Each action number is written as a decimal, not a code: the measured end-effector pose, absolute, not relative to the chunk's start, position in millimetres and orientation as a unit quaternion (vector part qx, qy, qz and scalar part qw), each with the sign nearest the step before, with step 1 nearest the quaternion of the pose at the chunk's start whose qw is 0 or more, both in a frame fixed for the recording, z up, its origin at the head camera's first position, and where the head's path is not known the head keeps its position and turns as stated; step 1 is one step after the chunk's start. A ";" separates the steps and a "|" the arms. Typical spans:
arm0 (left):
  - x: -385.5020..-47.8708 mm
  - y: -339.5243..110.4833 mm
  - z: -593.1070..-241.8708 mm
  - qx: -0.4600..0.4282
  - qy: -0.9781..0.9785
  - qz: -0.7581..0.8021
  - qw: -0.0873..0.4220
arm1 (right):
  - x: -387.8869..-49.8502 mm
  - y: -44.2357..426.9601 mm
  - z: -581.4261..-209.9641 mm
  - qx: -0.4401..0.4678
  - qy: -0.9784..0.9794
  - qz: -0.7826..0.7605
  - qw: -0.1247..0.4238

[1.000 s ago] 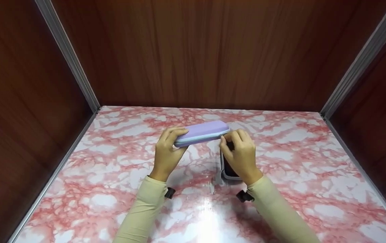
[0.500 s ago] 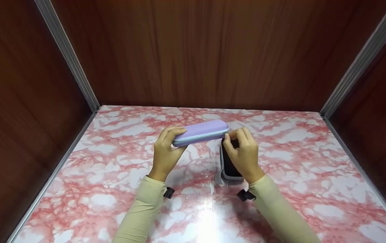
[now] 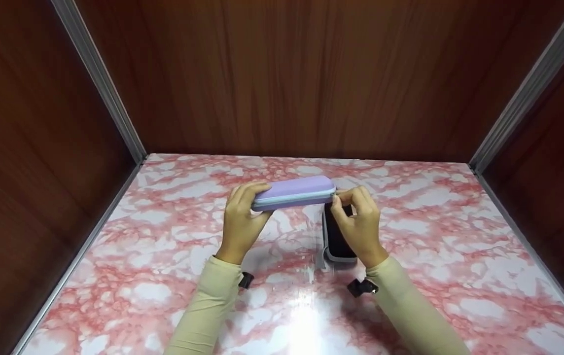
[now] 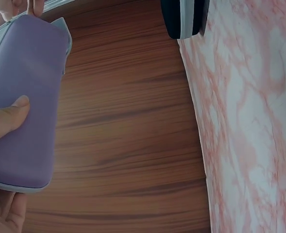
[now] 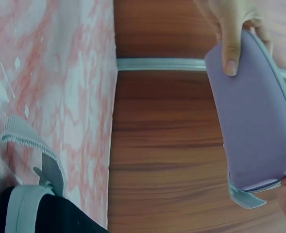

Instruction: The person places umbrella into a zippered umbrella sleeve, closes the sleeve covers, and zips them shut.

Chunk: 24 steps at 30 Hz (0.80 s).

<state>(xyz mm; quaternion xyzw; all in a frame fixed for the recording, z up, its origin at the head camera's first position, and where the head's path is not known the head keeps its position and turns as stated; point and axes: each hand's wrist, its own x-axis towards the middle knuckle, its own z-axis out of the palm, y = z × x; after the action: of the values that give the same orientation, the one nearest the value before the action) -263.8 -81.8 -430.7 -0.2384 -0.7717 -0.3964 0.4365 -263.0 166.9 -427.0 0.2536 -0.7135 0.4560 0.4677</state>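
A purple hard-shell zip case (image 3: 297, 190) with a pale blue zipper is held above the table, tilted a little. My left hand (image 3: 243, 217) grips its left end, the thumb on one broad face in the left wrist view and fingers on the other side. At the right end, my right hand (image 3: 361, 219) pinches at the zipper with thumb and forefinger; the fingertips cover the zipper pull. A pale fabric tab (image 5: 247, 198) sticks out at that end. Below the right hand, a black zip case (image 3: 339, 241) with a grey edge lies on the table, partly hidden.
The red-and-white marbled table (image 3: 163, 231) carries a bright glare near the front. Brown wood-grain panels (image 3: 282, 79) with grey metal corner posts (image 3: 99, 74) close off the back and sides. A grey strap (image 5: 36, 141) stands out from the black case.
My right hand has shifted slightly to the right along the zipper toward the case's end corner. The left hand holds its grip, and the purple case has levelled slightly. The black case stays put.
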 end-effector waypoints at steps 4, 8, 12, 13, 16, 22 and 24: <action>-263.1 -80.8 -429.6 -0.231 -0.779 -0.389 0.435 | -261.4 166.2 -426.7 0.242 -0.709 0.474 0.463; -262.4 -80.5 -430.0 -0.225 -0.784 -0.387 0.431 | -249.6 161.3 -414.5 0.230 -0.704 0.498 0.451; -262.7 -81.3 -430.2 -0.228 -0.786 -0.388 0.424 | -236.8 156.0 -399.2 0.222 -0.704 0.499 0.453; -262.9 -81.7 -430.3 -0.230 -0.785 -0.391 0.423 | -235.9 155.7 -397.9 0.223 -0.705 0.495 0.456; -263.7 -83.3 -430.9 -0.232 -0.779 -0.400 0.422 | -235.2 156.3 -396.2 0.233 -0.710 0.481 0.458; -264.8 -86.1 -432.8 -0.219 -0.772 -0.425 0.418 | -251.8 168.1 -409.1 0.268 -0.725 0.457 0.440; -265.2 -86.9 -433.3 -0.214 -0.770 -0.435 0.416 | -258.6 173.6 -414.6 0.280 -0.730 0.453 0.429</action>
<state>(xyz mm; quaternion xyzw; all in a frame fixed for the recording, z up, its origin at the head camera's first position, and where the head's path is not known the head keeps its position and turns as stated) -265.2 -86.9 -433.3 -0.2137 -0.7699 -0.4346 0.4156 -258.6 173.6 -414.6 0.2802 -0.7297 0.4530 0.4287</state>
